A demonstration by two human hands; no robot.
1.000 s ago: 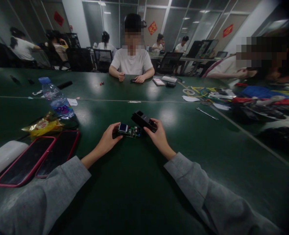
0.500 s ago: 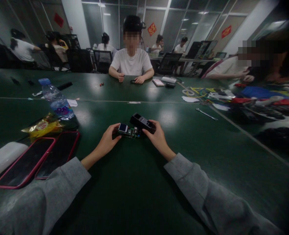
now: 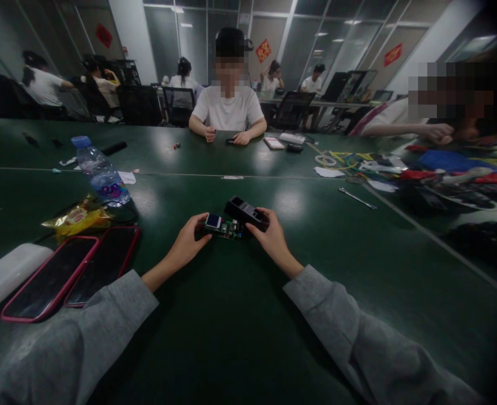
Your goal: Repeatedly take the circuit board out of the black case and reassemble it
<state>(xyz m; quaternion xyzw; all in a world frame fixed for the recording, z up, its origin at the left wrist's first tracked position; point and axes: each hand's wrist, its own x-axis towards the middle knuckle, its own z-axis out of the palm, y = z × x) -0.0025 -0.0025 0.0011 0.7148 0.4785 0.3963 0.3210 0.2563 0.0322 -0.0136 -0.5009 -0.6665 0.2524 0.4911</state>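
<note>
A green circuit board (image 3: 228,228) with a small dark screen (image 3: 213,221) on its left part lies in front of me. My left hand (image 3: 193,235) grips the board's left end between thumb and fingers. Just behind and to the right, a black plastic housing (image 3: 242,208) with window and button cutouts slants down to the right. My right hand (image 3: 269,232) is closed around its lower right end. The board's right edge and the housing nearly meet; whether they touch I cannot make out.
Left on the green table (image 3: 223,315): two red-edged phones (image 3: 54,275), a white power bank (image 3: 10,275), a yellow wrapper (image 3: 77,218) and a tilted plastic bottle (image 3: 103,174). Rightward lie a wrench (image 3: 357,198) and tangled cables (image 3: 358,160). A person (image 3: 228,107) sits opposite.
The view has shifted slightly, so everything sits a little further right. Both hands keep their hold on board and housing. At the far right, another person's hand has moved.
</note>
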